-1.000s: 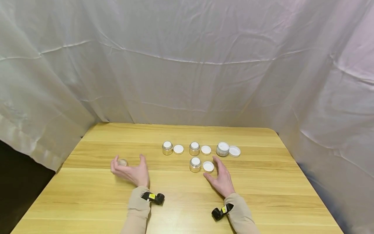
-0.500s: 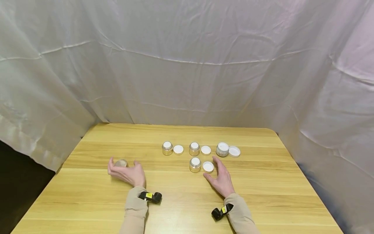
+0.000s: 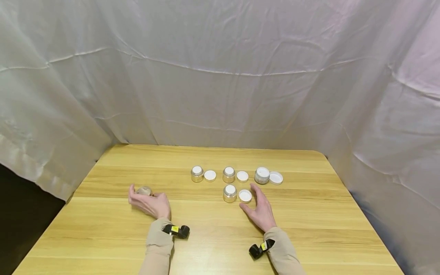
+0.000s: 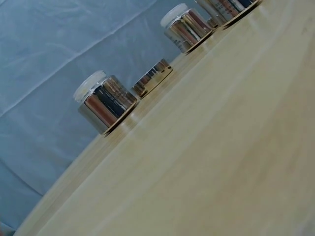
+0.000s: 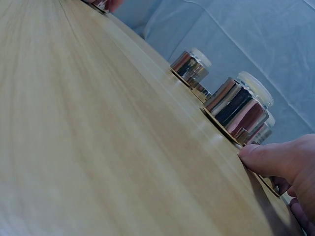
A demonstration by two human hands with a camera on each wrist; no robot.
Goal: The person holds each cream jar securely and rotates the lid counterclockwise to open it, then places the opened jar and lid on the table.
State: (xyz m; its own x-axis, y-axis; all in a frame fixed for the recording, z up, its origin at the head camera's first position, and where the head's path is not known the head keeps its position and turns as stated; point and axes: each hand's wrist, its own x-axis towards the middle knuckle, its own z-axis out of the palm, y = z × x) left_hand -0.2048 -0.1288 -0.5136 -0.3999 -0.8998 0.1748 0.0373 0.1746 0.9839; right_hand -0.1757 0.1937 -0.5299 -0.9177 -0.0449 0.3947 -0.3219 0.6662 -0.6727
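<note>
At the table's left, my left hand [image 3: 151,204] curls its fingers and thumb round a shiny cream jar [image 3: 144,190] with a metallic top. The fingers hide most of its side. Thumb and index finger spread, my right hand [image 3: 261,214] rests on the table around a lid [image 3: 245,196] that lies white side up. In the right wrist view the thumb [image 5: 268,157] covers part of that lid, so contact is hard to judge. Just left of the lid stands a mirror-sided jar [image 3: 230,194] with a white top.
Farther back, a row holds a left jar [image 3: 197,174] with its lid [image 3: 210,175], a middle jar [image 3: 228,175] with its lid [image 3: 242,176], and a wider right jar [image 3: 262,175] touching its lid [image 3: 276,177]. Grey cloth [image 3: 220,103] hangs behind the table.
My left hand has shifted slightly left and nearer, and its thumb has come in against the jar. My right hand and the other jars have stayed put.
</note>
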